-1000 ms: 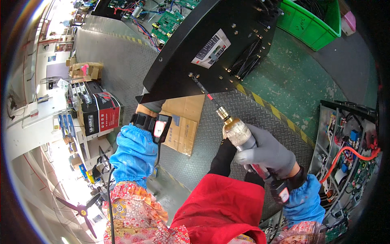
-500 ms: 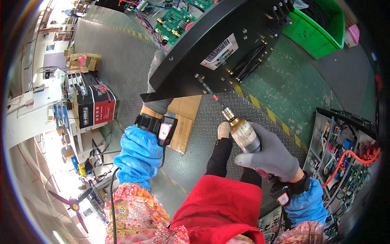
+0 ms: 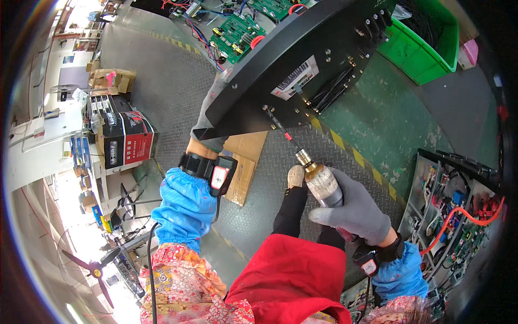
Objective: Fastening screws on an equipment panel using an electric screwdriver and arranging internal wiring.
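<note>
My right hand (image 3: 353, 210), in a grey glove, grips an electric screwdriver (image 3: 318, 178) with a clear and brass body. Its long thin bit points up and left to a screw on a big black metal panel (image 3: 302, 59). That panel is tilted and carries a white label and a bundle of black cables. My left hand (image 3: 208, 129), also gloved grey, holds the panel's lower left edge from beneath. A black wrist device (image 3: 213, 168) sits on my left forearm above a blue sleeve cover.
Green circuit boards (image 3: 237, 29) with red and blue wires lie above the panel. A green bin (image 3: 426, 51) stands at upper right. An open chassis (image 3: 458, 205) with red cables is at right. Cardboard (image 3: 245, 162) lies on the tread-plate floor; boxes (image 3: 127, 140) stand at left.
The view has tilted so the panel sits higher and further right. The screwdriver bit has stayed on the panel's lower edge, and both hands keep their hold.
</note>
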